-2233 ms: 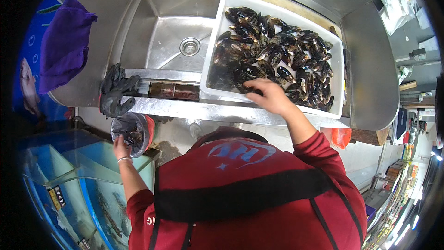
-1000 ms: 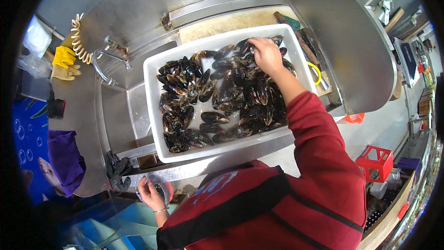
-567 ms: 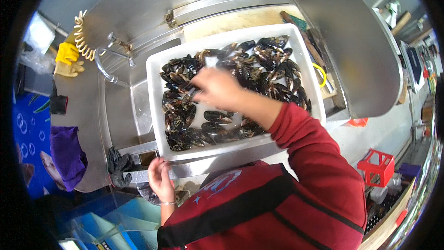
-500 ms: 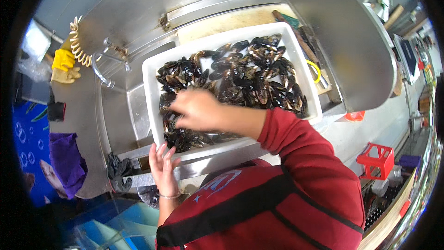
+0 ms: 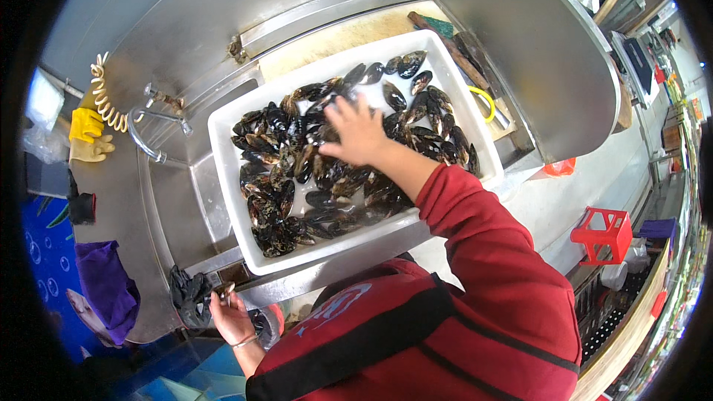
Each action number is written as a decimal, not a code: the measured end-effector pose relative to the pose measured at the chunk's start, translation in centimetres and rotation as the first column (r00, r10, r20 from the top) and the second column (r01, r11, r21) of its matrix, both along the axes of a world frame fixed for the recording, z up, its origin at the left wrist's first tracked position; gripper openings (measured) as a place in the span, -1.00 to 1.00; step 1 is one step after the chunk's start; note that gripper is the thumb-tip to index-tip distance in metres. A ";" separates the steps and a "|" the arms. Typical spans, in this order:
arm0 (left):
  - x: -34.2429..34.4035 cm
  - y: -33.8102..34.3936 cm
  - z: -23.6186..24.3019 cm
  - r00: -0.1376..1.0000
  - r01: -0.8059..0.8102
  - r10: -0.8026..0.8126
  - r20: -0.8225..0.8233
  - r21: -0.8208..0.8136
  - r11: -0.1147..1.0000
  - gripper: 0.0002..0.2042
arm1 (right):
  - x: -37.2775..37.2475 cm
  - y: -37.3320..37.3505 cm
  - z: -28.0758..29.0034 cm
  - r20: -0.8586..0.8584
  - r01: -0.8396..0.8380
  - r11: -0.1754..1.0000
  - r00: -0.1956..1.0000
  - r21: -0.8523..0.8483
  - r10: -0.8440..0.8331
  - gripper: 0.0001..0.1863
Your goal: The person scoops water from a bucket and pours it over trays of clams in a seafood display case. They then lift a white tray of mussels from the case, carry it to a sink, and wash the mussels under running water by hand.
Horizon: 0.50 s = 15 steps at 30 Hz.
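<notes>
Many dark mussels (image 5: 260, 197) lie heaped in a large white tray (image 5: 334, 56), thinned out toward its far right corner. Over the middle of the heap is my right hand (image 5: 356, 130), fingers spread and touching the shells, with nothing gripped. My left hand (image 5: 234, 319) is low beside the tray's near left corner, palm up, its fingers curled on a small brownish shell that looks like a mussel (image 5: 225, 291). Next to these fingers a crumpled black plastic bag (image 5: 189, 297) hangs at the counter's edge.
The tray rests over a steel sink (image 5: 223, 171) with a tap (image 5: 141, 137) at its left. Yellow gloves (image 5: 89, 134) and a purple cloth (image 5: 108, 282) lie further left. A tan board (image 5: 334, 38) is behind the tray; a red crate (image 5: 603, 235) stands at right.
My right hand has moved right and farther over the mussels, and its fingers have spread. My left hand has gone down and left toward the black bag, now with a small shell in its fingers.
</notes>
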State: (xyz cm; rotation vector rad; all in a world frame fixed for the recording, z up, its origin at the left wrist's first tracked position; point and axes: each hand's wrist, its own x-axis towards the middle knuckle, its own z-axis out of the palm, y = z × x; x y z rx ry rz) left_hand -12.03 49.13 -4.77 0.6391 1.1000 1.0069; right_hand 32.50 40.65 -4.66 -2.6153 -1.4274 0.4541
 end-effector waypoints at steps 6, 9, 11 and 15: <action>-3.2 -1.0 0.7 0.986 -0.116 0.124 -0.110 0.082 0.990 -0.81 | 9.5 -0.9 -1.7 0.146 0.105 0.903 0.973 0.417 -0.180 -0.58; -3.6 -1.8 0.4 0.979 -0.120 0.138 -0.147 0.127 0.985 -0.80 | 14.9 -4.1 -2.0 0.297 0.298 0.933 0.889 0.203 -0.349 -0.52; -3.9 -2.4 0.3 0.976 -0.112 0.128 -0.178 0.099 0.989 -0.81 | 15.9 -5.2 -1.7 0.276 0.250 0.961 0.922 0.116 -0.273 -0.48; -4.5 -3.4 -0.7 0.967 -0.142 0.156 -0.202 0.082 0.986 -0.81 | 16.3 -5.6 -0.7 0.244 0.186 0.978 0.948 0.091 -0.203 -0.58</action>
